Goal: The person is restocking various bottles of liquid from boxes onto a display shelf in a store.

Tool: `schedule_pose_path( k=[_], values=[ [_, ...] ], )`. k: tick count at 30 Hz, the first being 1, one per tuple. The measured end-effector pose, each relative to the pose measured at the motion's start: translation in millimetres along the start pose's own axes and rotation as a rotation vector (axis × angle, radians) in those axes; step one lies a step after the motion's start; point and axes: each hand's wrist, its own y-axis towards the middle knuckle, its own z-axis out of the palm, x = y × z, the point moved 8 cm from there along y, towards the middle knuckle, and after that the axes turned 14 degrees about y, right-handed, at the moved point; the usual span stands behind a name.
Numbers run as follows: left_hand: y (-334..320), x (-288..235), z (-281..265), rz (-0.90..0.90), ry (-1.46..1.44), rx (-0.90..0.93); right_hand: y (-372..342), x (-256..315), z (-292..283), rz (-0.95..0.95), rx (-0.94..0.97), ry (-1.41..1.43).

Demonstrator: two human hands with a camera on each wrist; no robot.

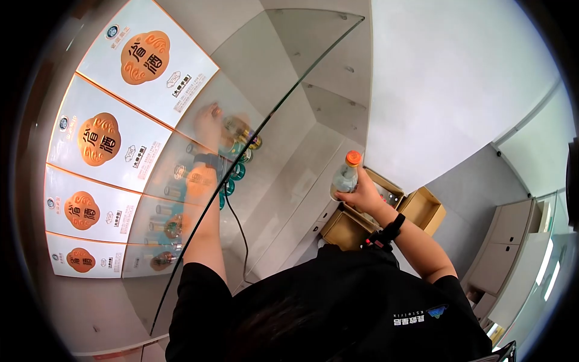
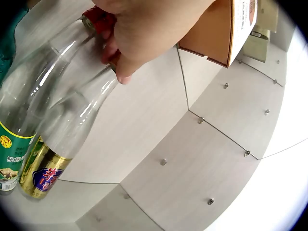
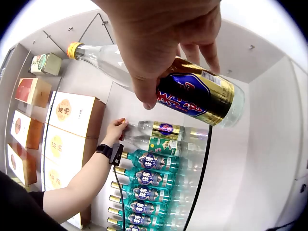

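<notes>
My right hand grips a clear glass bottle round its gold and blue label, well off the shelf. Its orange cap points up in the head view. Behind the glass in that view, my left hand reaches over the shelf. In the left wrist view its thumb and fingers pinch the capped top of a standing bottle with a gold label. Close beside that one stands a green-labelled clear bottle, its red cap right at the fingers.
Several teal bottles stand in a row. White boxes with orange emblems line the left side. A glass pane edge runs between my arms. Open cardboard boxes sit below my right hand, and a cable hangs by my left arm.
</notes>
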Motion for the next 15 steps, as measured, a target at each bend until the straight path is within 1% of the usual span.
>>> schedule_pose_path(
  k=[2,4,5,6,7,9,11,13,14,15],
  values=[
    [-2.0,-9.3,-9.4,0.004,0.042,-0.014,14.1,-0.2,4.3,0.007,0.032,-0.002],
    [-8.6,-18.0,-11.8,0.048,0.2,0.031,33.3,-3.1,10.4,0.011,0.074,-0.009],
    [-14.2,-19.2,-16.3,0.029,0.203,0.019,45.5,-8.1,14.5,0.036,0.094,0.006],
    [-23.2,-30.8,-26.6,0.121,0.216,-0.061,56.4,-10.0,19.8,0.061,0.115,0.021],
    [-35.0,-44.0,-37.6,0.213,0.234,-0.141,65.9,-1.4,22.4,0.045,0.087,-0.068],
    [-55.9,-75.3,-68.8,0.184,0.178,-0.064,92.8,-4.0,36.9,0.031,0.14,-0.038],
    [-100.1,-67.0,-60.7,0.09,0.1,0.071,119.1,0.7,53.4,0.018,0.193,-0.008],
    [-144.5,-69.8,-58.3,0.098,-0.002,0.233,142.5,5.9,68.9,0.039,0.202,-0.086],
    [-170.1,-69.8,-62.4,-0.038,-0.045,0.318,154.0,7.1,77.3,0.026,0.217,-0.092],
    [-194.6,-65.5,-60.4,-0.032,-0.126,0.321,165.7,4.7,86.8,0.009,0.231,-0.095]
  ],
)
